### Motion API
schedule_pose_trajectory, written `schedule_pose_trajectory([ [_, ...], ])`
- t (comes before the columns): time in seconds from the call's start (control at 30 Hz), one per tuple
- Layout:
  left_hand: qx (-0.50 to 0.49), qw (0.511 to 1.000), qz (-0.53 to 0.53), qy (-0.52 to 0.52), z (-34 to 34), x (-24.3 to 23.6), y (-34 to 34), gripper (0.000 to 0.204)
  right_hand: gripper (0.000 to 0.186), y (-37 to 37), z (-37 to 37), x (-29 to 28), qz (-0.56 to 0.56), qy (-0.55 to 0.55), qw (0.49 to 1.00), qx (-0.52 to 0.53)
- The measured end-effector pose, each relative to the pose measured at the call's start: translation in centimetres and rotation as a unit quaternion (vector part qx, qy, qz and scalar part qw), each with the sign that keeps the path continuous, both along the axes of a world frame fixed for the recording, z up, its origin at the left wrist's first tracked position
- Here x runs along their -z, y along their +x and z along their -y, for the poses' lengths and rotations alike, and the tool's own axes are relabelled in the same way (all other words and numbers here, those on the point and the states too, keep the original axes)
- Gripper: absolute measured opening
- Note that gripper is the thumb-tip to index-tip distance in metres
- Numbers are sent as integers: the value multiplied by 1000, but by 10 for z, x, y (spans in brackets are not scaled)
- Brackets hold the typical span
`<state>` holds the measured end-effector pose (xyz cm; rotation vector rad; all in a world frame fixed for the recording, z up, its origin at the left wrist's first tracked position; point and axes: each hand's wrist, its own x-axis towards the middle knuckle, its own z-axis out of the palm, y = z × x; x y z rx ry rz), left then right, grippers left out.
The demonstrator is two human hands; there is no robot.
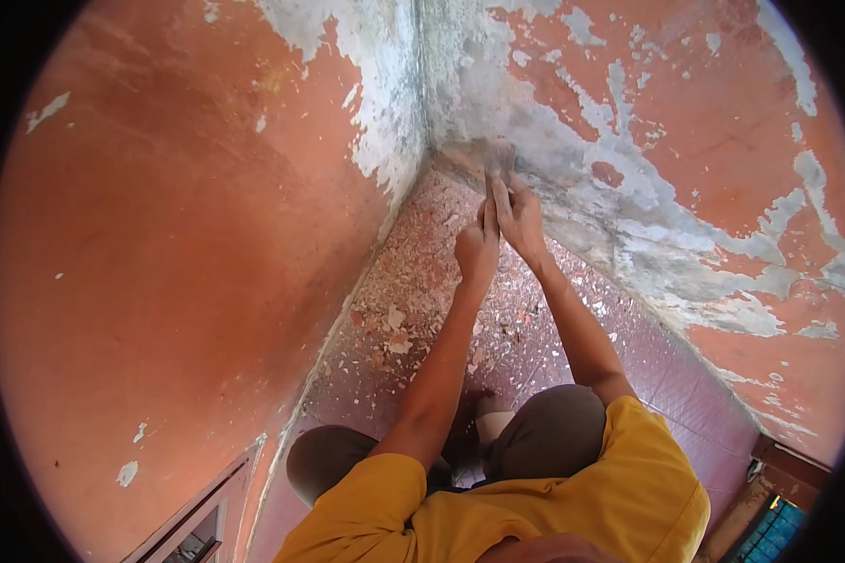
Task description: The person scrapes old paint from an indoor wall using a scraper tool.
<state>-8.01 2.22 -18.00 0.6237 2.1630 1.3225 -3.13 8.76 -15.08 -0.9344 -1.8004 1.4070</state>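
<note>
Both hands reach forward to the corner and are closed around a paint scraper [499,158] with a wide, flat, greyish blade. My left hand [478,246] grips low on the handle, while my right hand [522,218] is higher, close to the blade. The blade's far edge appears to touch the base of the right wall [582,197], beside the corner. Bare grey plaster and whitish patches show there among the remaining orange paint. Most of the handle is hidden by my fingers.
Paint flakes [399,324] and dust cover the reddish floor [671,399] below my arms. The orange left wall [207,244] has peeled white patches near the corner. A framed opening [207,511] lies at lower left; a blue gridded item [775,530] at lower right.
</note>
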Motion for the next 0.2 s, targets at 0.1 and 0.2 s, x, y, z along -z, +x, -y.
schedule_pose_trajectory([
  [0.1,23,998,42,46,-13,-9,-22,76,44,-20,-22,-17,-39,7,997,-61],
  [0.2,3,999,34,9,3,-7,4,78,43,-19,-18,-16,-29,95,995,-13],
])
